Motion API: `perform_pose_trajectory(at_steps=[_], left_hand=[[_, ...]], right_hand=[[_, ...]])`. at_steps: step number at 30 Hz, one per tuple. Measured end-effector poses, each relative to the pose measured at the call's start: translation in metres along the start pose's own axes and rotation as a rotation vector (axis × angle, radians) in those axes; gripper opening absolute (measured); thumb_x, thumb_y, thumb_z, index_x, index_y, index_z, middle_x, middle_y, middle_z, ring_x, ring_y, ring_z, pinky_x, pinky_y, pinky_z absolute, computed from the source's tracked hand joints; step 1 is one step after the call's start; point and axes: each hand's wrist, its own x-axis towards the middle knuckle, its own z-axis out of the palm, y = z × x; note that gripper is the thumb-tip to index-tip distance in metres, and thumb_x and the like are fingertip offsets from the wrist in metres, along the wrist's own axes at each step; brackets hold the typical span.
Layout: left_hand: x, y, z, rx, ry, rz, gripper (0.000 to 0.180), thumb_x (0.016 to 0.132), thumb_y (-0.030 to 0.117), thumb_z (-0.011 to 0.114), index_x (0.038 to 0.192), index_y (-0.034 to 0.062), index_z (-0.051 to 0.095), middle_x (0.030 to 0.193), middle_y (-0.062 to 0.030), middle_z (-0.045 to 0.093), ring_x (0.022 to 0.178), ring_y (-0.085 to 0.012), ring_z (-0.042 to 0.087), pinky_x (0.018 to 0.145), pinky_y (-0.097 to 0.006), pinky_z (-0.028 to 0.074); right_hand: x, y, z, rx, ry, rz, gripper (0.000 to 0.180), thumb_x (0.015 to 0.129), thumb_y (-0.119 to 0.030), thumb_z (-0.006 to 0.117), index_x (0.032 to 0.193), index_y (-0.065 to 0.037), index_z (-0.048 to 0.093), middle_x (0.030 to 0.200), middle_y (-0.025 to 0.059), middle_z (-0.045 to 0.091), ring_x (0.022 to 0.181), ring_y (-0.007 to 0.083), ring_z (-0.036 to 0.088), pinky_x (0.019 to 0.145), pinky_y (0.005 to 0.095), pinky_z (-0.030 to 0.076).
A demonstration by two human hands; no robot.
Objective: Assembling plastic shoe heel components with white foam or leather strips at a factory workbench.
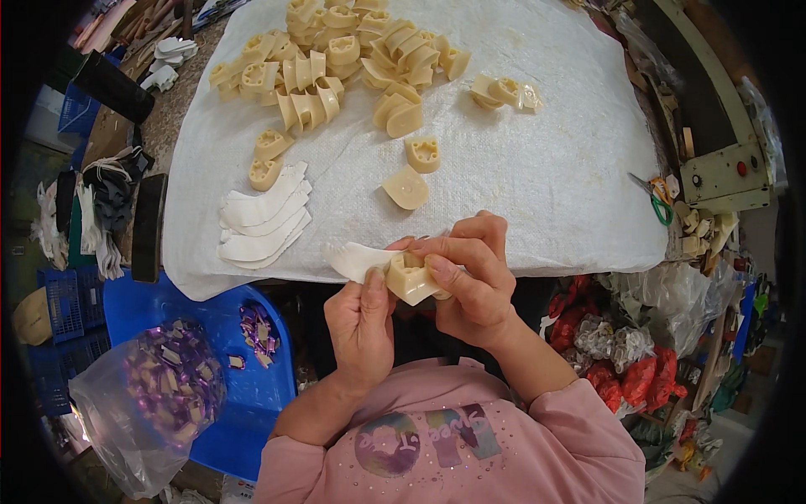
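Observation:
At the near edge of the white woven sheet (554, 168), a glossy cream shoe heel (413, 287) is held between my two hands. My left hand (363, 326) is closed, its thumb pinching a thin white curved piece (351, 259) against the heel's left side. My right hand (478, 290) grips the heel from the right, thumb and fingers around its hollow top; some fingertips are hidden. To the left lies a fanned stack of white curved pieces (267, 214). Two loose heels, one with a socketed top (422, 154) and one lying flat (406, 188), rest just beyond my hands.
A large heap of cream heels (344, 52) covers the far side, with a smaller group (506, 92) to its right. Scissors (662, 208) lie at the right edge. Lower left, a blue plastic seat (262, 412) bears a clear bag of purple shiny pieces (175, 378). Red bags (625, 382) sit lower right.

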Motion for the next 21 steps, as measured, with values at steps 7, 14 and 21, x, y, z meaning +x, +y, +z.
perform_pose_trajectory(at_steps=[7,14,21], left_hand=[[0.008,0.004,-0.022,0.348,-0.106,0.179,0.04,0.099,0.019,0.037,0.118,-0.0144,0.047,0.116,-0.0189,0.055,0.104,-0.0199,0.057,0.088,-0.03,0.047],[0.011,0.013,-0.017,0.614,0.065,0.316,0.023,0.094,0.01,0.049,0.098,-0.0095,0.062,0.084,-0.0067,0.063,0.076,-0.0093,0.055,0.069,-0.021,0.044],[0.013,-0.002,-0.015,0.905,0.005,0.532,0.015,0.086,0.0,0.056,0.098,-0.0064,0.063,0.079,-0.0153,0.062,0.068,-0.0236,0.059,0.061,-0.03,0.046]], right_hand=[[0.002,0.006,0.0,-0.066,0.031,-0.008,0.041,0.062,-0.004,0.067,0.101,-0.012,0.059,0.096,0.0027,0.064,0.077,0.0211,0.047,0.072,0.0379,0.029],[0.019,-0.016,-0.018,-0.316,-0.334,0.073,0.032,0.057,-0.005,0.065,0.088,-0.013,0.059,0.081,0.0001,0.052,0.078,0.0213,0.047,0.072,0.043,0.024],[0.017,-0.015,-0.018,-0.342,-0.47,0.157,0.031,0.055,-0.002,0.063,0.084,-0.011,0.057,0.076,0.0017,0.044,0.078,0.0221,0.044,0.071,0.0412,0.023]])
